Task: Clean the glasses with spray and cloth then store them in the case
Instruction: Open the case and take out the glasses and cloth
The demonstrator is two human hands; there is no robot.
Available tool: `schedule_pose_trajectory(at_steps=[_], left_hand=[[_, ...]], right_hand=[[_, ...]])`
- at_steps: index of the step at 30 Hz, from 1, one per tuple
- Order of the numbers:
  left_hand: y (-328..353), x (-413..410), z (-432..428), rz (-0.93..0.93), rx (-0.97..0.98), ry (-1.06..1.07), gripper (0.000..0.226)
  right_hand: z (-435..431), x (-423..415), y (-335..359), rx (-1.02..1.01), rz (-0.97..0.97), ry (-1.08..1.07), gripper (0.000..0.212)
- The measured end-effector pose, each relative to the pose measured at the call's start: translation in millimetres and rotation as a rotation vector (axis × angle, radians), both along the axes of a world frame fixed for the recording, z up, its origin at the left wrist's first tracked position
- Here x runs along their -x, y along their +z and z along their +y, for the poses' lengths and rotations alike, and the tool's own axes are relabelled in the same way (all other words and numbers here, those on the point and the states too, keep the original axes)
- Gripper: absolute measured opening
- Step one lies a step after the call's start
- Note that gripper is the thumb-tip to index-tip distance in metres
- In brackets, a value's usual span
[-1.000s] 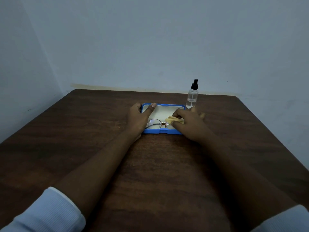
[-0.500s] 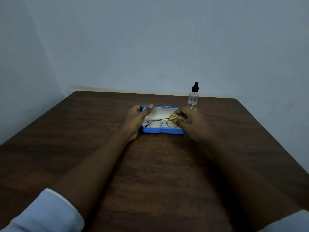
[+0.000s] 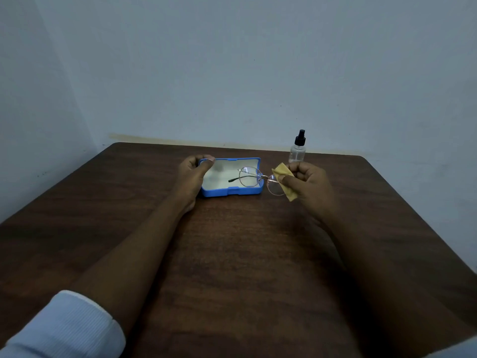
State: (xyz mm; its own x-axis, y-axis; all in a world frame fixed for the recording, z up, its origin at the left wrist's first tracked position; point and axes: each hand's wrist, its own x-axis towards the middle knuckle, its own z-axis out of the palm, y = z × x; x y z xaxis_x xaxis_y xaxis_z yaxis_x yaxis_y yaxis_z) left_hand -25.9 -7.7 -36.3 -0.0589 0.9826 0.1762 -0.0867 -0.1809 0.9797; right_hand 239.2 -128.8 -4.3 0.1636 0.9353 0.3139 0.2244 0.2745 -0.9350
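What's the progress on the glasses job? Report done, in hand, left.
Done: the blue case lies open, steadied by the left hand. In hand: the right hand holds the glasses and yellow cloth at the case's right end. Left: spraying with the bottle, wiping, storing.

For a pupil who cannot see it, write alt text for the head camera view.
The right hand lifts glasses and a yellow cloth from an open blue case steadied by the left hand. A spray bottle stands behind on the table.
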Motion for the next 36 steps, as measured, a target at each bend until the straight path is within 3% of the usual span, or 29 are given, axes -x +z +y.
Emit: schedule_pose_trajectory(at_steps=[10,13,17,20,23,27,30,33,36], left_hand=[[6,9,-11,0.074,-0.076,0.038,0.005],[10,8,-20,0.188,-0.206,0.104,0.013],[14,-2,-35,0.497,-0.566,0.235,0.025],[20,-13,-46,0.548,-0.667,0.236,0.030],[26,-18,-58,0.474,-0.557,0.173,0.039],[33,-22,-74,0.221,-0.287,-0.004,0.046],[31,-29,-88,0.019,0.046,-0.138,0.059],[26,-30,-93,0.011,0.271,-0.273,0.064],[26,-26,-89,0.031,0.359,-0.342,0.062]], right_hand=[[-6,0,-6,0.063,0.120,0.038,0.009],[-6,1,-7,0.068,0.133,0.049,0.010],[-5,1,-6,0.063,0.115,0.056,0.012],[-6,1,-7,0.061,0.111,0.056,0.012],[-6,2,-7,0.055,0.095,0.063,0.013],[-5,2,-7,0.046,0.085,0.075,0.012],[-5,2,-8,0.044,0.113,0.098,0.016],[-6,3,-7,0.048,0.116,0.119,0.026],[-6,2,-7,0.046,0.101,0.126,0.023]])
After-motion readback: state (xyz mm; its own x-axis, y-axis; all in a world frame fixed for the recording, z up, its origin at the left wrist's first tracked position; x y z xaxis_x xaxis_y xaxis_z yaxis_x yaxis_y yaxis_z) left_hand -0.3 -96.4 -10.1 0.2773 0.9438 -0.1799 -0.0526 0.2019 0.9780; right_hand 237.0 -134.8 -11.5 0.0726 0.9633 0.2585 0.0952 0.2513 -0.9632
